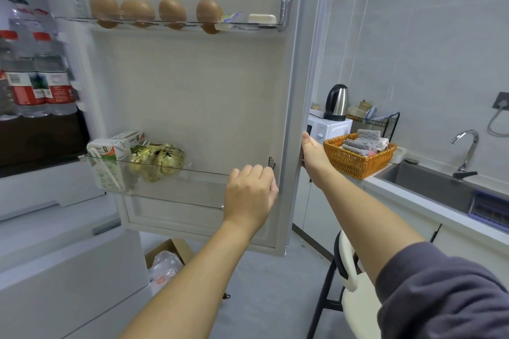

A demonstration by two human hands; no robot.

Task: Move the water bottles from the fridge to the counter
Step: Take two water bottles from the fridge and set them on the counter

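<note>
Your fridge door [198,107] stands swung wide open, and both of your hands are on it. Your left hand [249,195] rests at the right end of the door's lower clear shelf [176,170], fingers curled narrow over its rim — it holds the shelf edge, no bottle. Your right hand [312,150] wraps the outer edge of the door, its grip closed around that edge.

The water bottles [35,74] are still inside the fridge, left of the door, standing upright together on an inner shelf with red caps and red labels; neither hand is near them.

On the door's upper shelf, four brown eggs [157,11] sit in a row. On the lower shelf a milk carton [110,162] stands beside a yellowish packet.

Right of the door lies the table [429,201] — a wicker basket [358,159] of cloths, a microwave with a kettle [337,102] on top, and a sink.
</note>
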